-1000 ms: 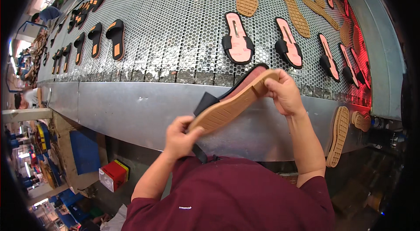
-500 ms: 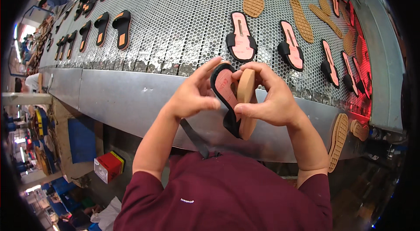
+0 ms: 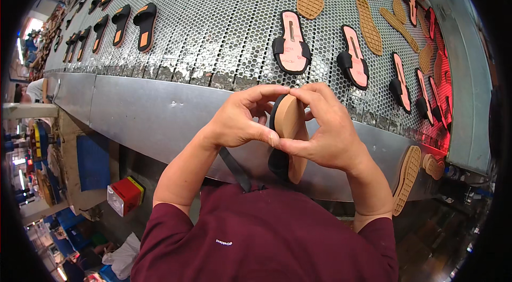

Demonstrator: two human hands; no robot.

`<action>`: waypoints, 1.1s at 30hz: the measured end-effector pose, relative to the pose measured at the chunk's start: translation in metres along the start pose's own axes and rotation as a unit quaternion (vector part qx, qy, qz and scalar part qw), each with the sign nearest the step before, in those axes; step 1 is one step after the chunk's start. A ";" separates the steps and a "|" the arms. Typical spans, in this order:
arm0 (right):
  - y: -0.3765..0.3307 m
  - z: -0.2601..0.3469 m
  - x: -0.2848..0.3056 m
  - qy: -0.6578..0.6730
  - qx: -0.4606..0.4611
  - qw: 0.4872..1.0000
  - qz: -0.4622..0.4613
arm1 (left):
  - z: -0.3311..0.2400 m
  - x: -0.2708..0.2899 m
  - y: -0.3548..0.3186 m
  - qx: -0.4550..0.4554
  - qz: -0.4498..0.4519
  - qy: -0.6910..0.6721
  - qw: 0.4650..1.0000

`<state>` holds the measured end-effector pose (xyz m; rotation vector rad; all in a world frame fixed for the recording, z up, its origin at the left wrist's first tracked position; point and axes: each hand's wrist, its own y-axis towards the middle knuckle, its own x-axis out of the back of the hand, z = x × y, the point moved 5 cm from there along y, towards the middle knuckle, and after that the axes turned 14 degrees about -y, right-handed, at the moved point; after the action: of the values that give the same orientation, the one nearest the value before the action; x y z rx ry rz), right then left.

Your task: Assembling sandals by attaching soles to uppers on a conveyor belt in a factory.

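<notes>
fingers on both hands are curled and pinching: the left hand (image 3: 240, 116) has thumb and forefinger on the side of a black sandal upper (image 3: 279, 162), and the right hand (image 3: 332, 132) grips the matching tan sole (image 3: 288, 111) from the other side. thumb tips meet in front, forefinger tips meet at the top edge. the two pieces stand on edge, face to face, over the smooth grey metal lip (image 3: 144, 106) right in front of the maroon shirt (image 3: 288, 234). sole looks smooth and thick along its rounded side, upper has a soft dark rim.

beyond the lip is a perforated metal surface (image 3: 213, 26), all little round holes, scuffed and shiny near the front. closest on it is a black sandal with a pink insole (image 3: 292, 42), with more like it to the right, plus flat tan soles (image 3: 369, 26) with a waffle-grid tread. over left, black slides with orange patches (image 3: 145, 26) sit in a row. one ridged loose sole (image 3: 407, 180) lies at the lip's right end, near a red glow.
</notes>
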<state>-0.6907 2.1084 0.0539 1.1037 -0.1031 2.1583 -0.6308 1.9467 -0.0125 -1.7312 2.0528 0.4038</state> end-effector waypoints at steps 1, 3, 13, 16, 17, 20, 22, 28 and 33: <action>-0.001 0.000 0.000 -0.005 0.000 1.000 0.002 | 0.000 -0.002 0.000 0.001 -0.001 -0.003 1.000; -0.002 -0.001 0.000 -0.014 0.000 1.000 0.006 | 0.001 -0.006 0.000 0.002 -0.004 -0.017 1.000; -0.012 -0.012 -0.004 -0.007 -0.009 0.999 -0.033 | 0.017 -0.020 -0.003 0.045 -0.041 -0.134 0.989; -0.018 -0.016 -0.005 -0.020 0.017 0.996 -0.081 | 0.011 -0.040 -0.002 -0.031 -0.056 -0.109 0.992; -0.021 -0.015 -0.006 -0.026 0.018 0.996 -0.086 | 0.009 -0.044 -0.004 -0.073 -0.083 -0.045 0.993; -0.021 -0.023 -0.003 0.084 -0.020 0.996 -0.034 | 0.000 -0.047 -0.006 -0.031 -0.130 0.046 0.990; -0.024 -0.039 -0.004 0.258 -0.088 0.962 0.024 | -0.005 -0.051 -0.006 -0.059 -0.119 0.078 0.988; -0.018 -0.031 0.008 0.285 -0.049 0.954 0.078 | -0.026 -0.057 -0.010 -0.098 -0.059 0.203 0.973; -0.013 -0.026 0.015 0.299 0.037 0.952 0.058 | -0.054 -0.067 -0.018 -0.154 -0.029 0.339 0.928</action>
<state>-0.7063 2.1357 0.0450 0.4486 0.1942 2.5252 -0.6116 1.9749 0.0685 -2.3639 2.4884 0.1083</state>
